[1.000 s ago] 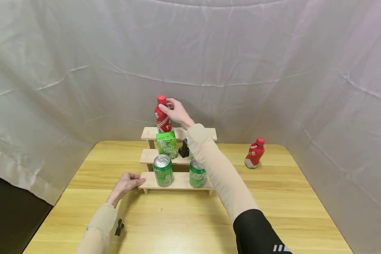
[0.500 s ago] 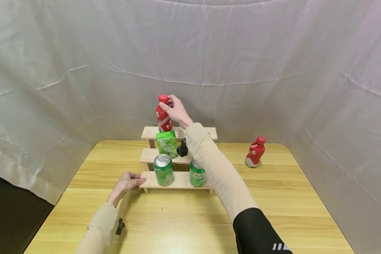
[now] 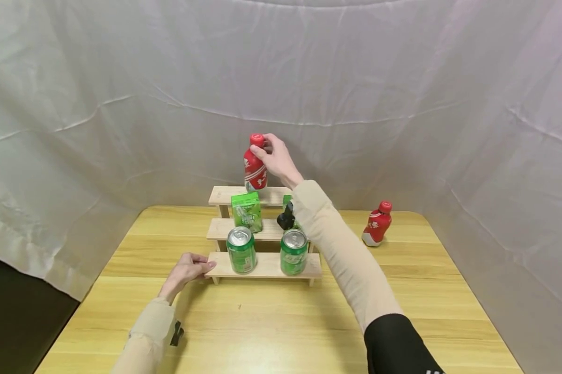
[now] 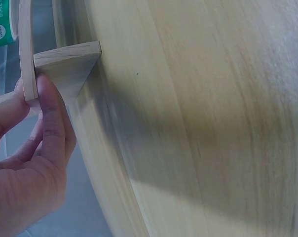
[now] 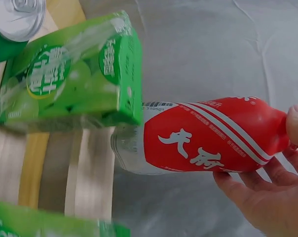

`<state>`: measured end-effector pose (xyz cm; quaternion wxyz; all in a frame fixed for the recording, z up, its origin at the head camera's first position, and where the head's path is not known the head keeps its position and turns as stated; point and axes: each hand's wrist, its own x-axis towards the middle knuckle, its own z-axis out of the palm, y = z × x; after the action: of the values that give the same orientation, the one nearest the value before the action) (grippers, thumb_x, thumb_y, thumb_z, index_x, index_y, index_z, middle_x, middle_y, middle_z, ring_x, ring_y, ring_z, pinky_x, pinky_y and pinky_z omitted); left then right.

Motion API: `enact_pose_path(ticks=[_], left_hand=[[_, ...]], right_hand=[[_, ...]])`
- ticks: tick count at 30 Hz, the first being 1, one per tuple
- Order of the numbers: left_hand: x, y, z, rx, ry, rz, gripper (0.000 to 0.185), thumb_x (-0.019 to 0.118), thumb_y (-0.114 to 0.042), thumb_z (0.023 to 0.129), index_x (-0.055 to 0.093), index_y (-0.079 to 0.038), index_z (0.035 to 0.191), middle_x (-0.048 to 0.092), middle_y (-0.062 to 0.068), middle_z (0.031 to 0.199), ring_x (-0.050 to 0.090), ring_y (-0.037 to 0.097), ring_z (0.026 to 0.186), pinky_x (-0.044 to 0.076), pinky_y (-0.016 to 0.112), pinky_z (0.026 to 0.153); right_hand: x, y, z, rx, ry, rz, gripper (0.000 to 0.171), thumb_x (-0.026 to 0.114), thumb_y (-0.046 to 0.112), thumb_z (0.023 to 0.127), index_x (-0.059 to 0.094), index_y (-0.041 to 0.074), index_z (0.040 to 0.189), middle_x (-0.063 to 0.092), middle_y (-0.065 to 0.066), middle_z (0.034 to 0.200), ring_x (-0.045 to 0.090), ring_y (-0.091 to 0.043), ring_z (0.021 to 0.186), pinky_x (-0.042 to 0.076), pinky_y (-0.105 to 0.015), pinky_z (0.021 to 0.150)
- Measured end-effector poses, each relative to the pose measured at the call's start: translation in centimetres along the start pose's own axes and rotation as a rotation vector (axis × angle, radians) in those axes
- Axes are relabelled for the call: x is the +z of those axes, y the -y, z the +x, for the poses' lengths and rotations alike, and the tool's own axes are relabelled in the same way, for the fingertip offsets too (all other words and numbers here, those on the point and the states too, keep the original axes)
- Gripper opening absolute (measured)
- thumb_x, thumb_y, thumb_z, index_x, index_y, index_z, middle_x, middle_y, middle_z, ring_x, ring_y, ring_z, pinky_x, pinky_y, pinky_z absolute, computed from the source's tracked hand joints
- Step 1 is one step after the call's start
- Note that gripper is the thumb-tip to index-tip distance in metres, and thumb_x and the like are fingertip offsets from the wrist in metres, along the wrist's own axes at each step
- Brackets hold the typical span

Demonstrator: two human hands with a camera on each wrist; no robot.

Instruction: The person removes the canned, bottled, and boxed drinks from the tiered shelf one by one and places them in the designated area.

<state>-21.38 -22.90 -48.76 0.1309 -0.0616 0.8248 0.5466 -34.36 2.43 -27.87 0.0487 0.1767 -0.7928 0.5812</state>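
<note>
My right hand (image 3: 279, 160) grips a red plastic drink bottle (image 3: 255, 169) by its neck and shoulder. The bottle is upright at the top board (image 3: 223, 195) of a three-step wooden display rack (image 3: 268, 266); I cannot tell whether its base touches. In the right wrist view, the bottle (image 5: 203, 136) has white lettering and a pale bottom. My left hand (image 3: 185, 270) pinches the left end of the lowest board; in the left wrist view, thumb and fingers lie on either side of that board (image 4: 27, 64). A green juice carton (image 3: 246, 213) stands on the middle step.
Two green cans, one at the left (image 3: 240, 252) and one at the right (image 3: 293, 253), stand on the lowest step. A second green carton (image 3: 287, 200) is partly hidden by the right wrist camera. Another red bottle (image 3: 377, 224) stands on the table (image 3: 416, 291). Grey cloth (image 3: 281, 78) hangs behind.
My right hand has carried the red bottle rightward and slightly up along the top board, away from its left end. My left hand keeps its hold on the rack.
</note>
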Motion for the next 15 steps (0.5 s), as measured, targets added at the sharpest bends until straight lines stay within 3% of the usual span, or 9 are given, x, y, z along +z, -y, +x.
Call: enact_pose_path(ticks=[8, 15], left_hand=[[0.1, -0.1, 0.0, 0.005, 0.016, -0.009, 0.049, 0.068, -0.01, 0.095, 0.05, 0.024, 0.124, 0.072, 0.017, 0.092, 0.064, 0.009, 0.07, 0.064, 0.029, 0.075], [0.2, -0.1, -0.2, 0.004, 0.006, 0.01, 0.046, 0.067, -0.012, 0.096, 0.052, 0.022, 0.123, 0.07, 0.018, 0.095, 0.064, 0.011, 0.074, 0.064, 0.036, 0.078]], right_hand=[[-3.9, -0.3, -1.3, -0.068, -0.123, 0.087, 0.036, 0.061, 0.009, 0.1, 0.053, -0.006, 0.132, 0.06, -0.026, 0.133, 0.06, -0.037, 0.126, 0.051, -0.045, 0.111], [-8.1, -0.5, -2.7, -0.071, -0.163, 0.031, 0.039, 0.059, 0.008, 0.101, 0.05, -0.007, 0.135, 0.058, -0.027, 0.137, 0.057, -0.036, 0.132, 0.047, -0.043, 0.116]])
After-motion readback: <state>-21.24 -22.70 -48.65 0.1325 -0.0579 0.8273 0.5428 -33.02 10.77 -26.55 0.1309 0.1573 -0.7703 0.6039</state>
